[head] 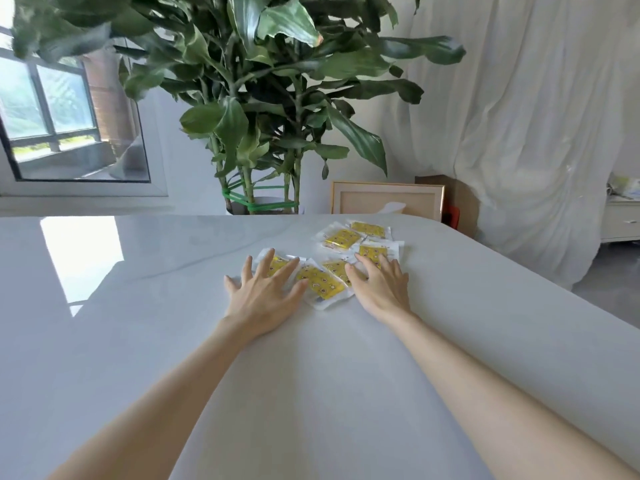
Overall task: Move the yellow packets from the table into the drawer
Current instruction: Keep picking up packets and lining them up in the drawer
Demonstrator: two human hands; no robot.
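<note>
Several yellow packets in clear wrappers lie scattered on the white table [173, 306], toward its far right. My left hand [263, 294] rests flat with fingers spread on the leftmost packet [277, 263]. My right hand [379, 284] lies flat, fingers apart, over two packets, one [374, 252] under the fingertips. Between the hands sits another packet [320, 284]. Two more packets [341, 238] [369, 229] lie farther back. No drawer is in view on the table side.
A large potted plant [263, 116] stands behind the table's far edge. A framed picture [386, 199] leans by a white curtain [519, 133]. A window [62, 109] is at left, a small white cabinet [621, 220] at far right.
</note>
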